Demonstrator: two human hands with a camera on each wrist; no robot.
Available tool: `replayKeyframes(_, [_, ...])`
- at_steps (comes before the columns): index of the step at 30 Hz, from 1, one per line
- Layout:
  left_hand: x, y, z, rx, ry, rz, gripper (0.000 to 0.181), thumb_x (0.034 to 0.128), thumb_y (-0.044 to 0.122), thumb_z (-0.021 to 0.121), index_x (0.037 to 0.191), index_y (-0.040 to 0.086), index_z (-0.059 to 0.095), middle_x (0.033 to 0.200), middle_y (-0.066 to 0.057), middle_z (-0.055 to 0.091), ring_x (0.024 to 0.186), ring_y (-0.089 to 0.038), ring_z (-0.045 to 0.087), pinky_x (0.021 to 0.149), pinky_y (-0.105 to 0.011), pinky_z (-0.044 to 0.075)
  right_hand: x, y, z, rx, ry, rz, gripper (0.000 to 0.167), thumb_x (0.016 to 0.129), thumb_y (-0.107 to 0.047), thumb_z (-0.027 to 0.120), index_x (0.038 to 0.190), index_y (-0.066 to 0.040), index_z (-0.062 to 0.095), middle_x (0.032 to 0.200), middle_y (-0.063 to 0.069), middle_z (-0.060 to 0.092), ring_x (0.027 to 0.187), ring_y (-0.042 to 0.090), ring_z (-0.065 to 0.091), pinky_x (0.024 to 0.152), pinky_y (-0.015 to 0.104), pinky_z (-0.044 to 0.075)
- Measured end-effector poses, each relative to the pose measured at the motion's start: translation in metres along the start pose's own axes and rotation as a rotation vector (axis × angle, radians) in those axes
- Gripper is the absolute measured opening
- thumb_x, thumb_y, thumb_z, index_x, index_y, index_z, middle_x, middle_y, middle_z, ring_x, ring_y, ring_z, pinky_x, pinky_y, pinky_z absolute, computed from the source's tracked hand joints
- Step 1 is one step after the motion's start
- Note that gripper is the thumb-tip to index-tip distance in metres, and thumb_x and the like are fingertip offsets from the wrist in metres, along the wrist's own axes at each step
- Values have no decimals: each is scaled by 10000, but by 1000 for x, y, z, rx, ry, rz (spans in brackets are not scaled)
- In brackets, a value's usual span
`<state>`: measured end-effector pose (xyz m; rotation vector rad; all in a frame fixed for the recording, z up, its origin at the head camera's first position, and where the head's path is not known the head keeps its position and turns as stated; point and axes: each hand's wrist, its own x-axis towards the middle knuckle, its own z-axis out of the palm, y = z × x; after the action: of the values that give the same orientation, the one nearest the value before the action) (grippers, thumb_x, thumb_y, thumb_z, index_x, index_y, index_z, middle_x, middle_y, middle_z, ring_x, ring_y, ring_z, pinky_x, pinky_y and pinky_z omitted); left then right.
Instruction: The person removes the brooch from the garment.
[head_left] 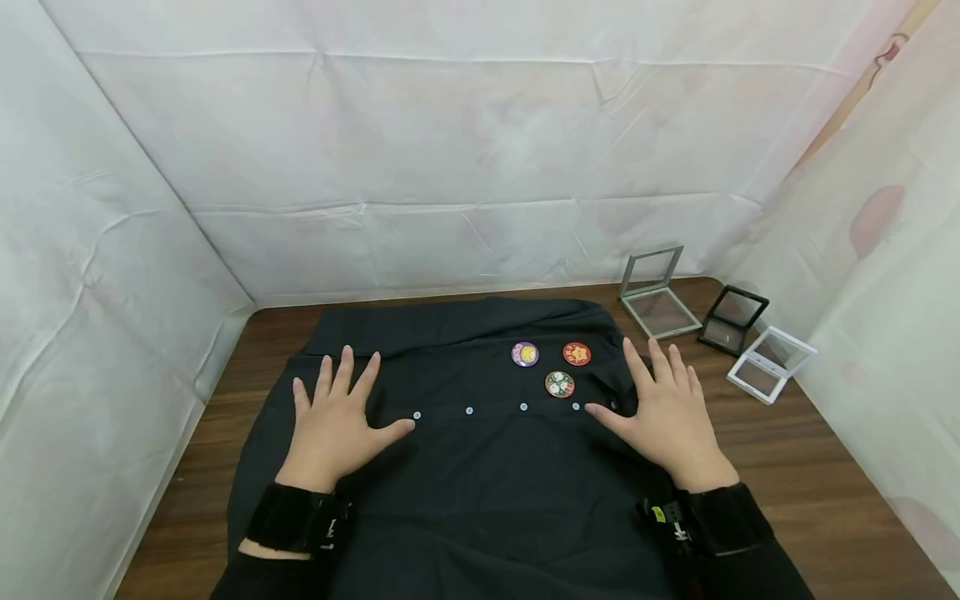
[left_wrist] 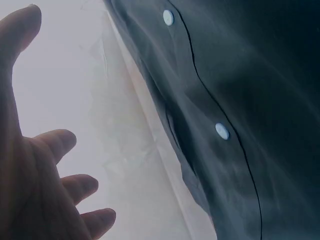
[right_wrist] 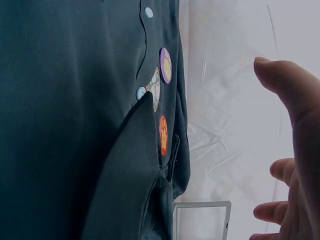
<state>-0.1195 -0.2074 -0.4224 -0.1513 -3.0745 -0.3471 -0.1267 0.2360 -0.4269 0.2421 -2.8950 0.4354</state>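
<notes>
A dark shirt [head_left: 480,475] with pale buttons lies spread on the wooden table. Three round badges are on it: a purple one [head_left: 525,354], a red one [head_left: 577,354] and a green floral one [head_left: 559,384]. My left hand [head_left: 333,425], fingers spread, is over the shirt's left part, its thumb near a button [head_left: 417,415]. Over the right part is my right hand [head_left: 667,417], also spread, with its thumb near another button [head_left: 576,407]. Both hands hold nothing; whether they touch the cloth I cannot tell.
At the table's back right stand three hinged frames with clear panes: a grey one [head_left: 660,290], a black one [head_left: 716,333] and a white one [head_left: 783,369]. Pale curtains [head_left: 465,167] hang behind and at both sides of the wooden table [head_left: 817,492].
</notes>
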Motion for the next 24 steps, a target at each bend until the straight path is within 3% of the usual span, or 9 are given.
replayKeyframes(6, [8, 8, 10, -4, -32, 35, 1128, 801, 800, 667, 1667, 223, 231, 1710, -197, 65, 1542, -492, 15, 1136, -751, -70, -2, 0, 5, -2, -23, 12, 1130, 832, -808, 627, 1659, -140, 242, 1624, 332, 238, 1504, 555, 122, 1150, 738, 130])
replayKeyframes(12, [18, 23, 23, 15, -106, 140, 1109, 799, 826, 641, 1663, 256, 244, 1714, -162, 96, 1551, -453, 73, 1163, -729, -7, 0, -2, 9, -12, -10, -1, 1129, 821, -793, 657, 1652, -133, 271, 1627, 321, 246, 1513, 539, 118, 1151, 733, 140])
replayKeyframes(19, [33, 61, 25, 61, -171, 260, 1080, 799, 825, 636, 1659, 301, 246, 1717, -108, 88, 1566, -394, 55, 1190, -684, -9, 4, -2, 16, -55, -54, -34, 1138, 805, -806, 663, 1644, -129, 297, 1643, 307, 224, 1511, 540, 129, 1158, 718, 151])
replayKeyframes(24, [48, 87, 26, 91, -207, 311, 1064, 805, 841, 608, 1659, 329, 233, 1722, -80, 87, 1572, -349, 46, 1211, -643, 4, 10, -5, 22, -75, -107, -63, 1125, 812, -794, 668, 1641, -126, 303, 1648, 293, 227, 1505, 538, 155, 1166, 701, 161])
